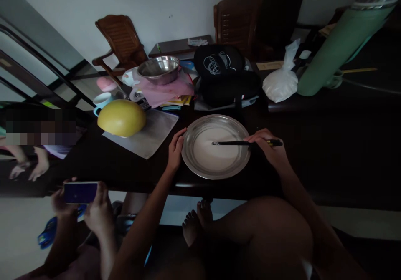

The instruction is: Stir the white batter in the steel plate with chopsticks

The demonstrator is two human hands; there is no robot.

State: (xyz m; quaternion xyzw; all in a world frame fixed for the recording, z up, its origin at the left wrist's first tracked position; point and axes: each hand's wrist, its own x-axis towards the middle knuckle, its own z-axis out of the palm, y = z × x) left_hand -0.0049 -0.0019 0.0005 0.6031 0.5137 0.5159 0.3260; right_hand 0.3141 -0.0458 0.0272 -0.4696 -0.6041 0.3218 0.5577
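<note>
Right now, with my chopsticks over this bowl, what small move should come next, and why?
Perhaps sweep the chopsticks gently through the white mixture: your right hand holds them with their tips at it, and your left hand is at the metal bowl's rim.

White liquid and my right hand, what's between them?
The head view shows black chopsticks reaching from your right hand over the metal basin's rim to the white liquid.

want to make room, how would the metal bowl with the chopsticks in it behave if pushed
The bowl would probably keep its shape, since its wall looks like metal. The white mixture inside could slosh if pushed fast, as its surface looks fluid. The wide, shallow form suggests little tipping risk.
</note>
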